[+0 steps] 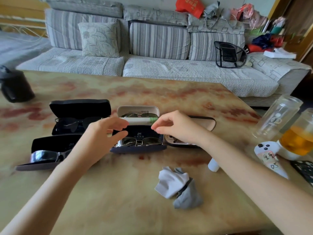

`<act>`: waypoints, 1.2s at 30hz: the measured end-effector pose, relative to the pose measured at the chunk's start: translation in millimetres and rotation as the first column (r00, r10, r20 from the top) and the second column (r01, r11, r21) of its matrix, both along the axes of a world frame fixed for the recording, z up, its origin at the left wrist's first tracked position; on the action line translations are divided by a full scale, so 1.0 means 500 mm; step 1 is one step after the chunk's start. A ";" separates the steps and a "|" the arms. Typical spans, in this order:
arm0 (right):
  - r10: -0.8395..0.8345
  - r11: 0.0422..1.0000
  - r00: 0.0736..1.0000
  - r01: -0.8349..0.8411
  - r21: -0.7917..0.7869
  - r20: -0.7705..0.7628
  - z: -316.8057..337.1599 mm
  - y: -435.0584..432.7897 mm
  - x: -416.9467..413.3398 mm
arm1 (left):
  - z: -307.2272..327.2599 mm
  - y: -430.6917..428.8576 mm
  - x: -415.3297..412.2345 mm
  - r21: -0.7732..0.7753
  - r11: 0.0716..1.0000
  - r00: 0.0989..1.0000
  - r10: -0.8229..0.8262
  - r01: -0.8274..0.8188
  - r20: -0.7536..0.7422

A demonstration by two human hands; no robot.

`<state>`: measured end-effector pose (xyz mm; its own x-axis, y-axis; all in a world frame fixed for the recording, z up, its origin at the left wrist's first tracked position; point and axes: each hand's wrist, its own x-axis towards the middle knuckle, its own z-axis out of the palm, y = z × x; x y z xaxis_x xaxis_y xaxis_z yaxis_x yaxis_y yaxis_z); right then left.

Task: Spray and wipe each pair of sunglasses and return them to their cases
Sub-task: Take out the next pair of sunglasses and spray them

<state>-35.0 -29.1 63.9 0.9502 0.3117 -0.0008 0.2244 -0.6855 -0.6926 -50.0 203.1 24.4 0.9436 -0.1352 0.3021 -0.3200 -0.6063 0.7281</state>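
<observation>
Several open cases lie on the marbled table [118, 192]. In the middle stands a navy case [138, 149] with metal-framed sunglasses [140, 141] inside. Its raised lid [139, 132] sits between my hands. My left hand [103, 134] has fingers and thumb around the lid's top left corner. My right hand [176, 128] pinches the top right corner. Behind it is a white case [138, 108] with dark glasses. A black case [79, 107] with black sunglasses [76, 124] is at back left. Another dark case [42, 164] with sunglasses is at front left, and a pink-edged case [203, 122] at right. A crumpled grey cloth [179, 189] lies in front. A small white bottle [213, 164] shows past my right forearm.
At the right edge stand a clear glass bottle [279, 119], a jar of orange drink [299, 139] and a white figurine [269, 155]. A black container [15, 87] sits at far left. A grey striped sofa [152, 65] runs behind the table.
</observation>
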 end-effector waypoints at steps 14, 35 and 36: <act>-0.052 0.977 0.999 0.048 -0.207 -0.017 -0.092 0.099 0.019 | -0.076 0.020 -0.028 0.054 0.995 0.996 0.085 -0.083 -0.030; -0.026 0.997 0.981 0.011 0.082 0.190 0.009 0.073 -0.039 | -0.015 0.018 -0.046 0.026 1.000 0.970 -0.020 0.014 0.244; -0.022 0.997 0.982 0.008 0.077 0.186 0.009 0.070 -0.045 | -0.015 0.016 -0.051 0.019 0.999 0.967 -0.036 0.033 0.252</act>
<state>-57.6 6.0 68.6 0.9360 0.2897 0.1997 0.3443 -0.6371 -0.6896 -75.4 211.2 16.8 0.8319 -0.1723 0.5275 -0.5130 -0.6016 0.6123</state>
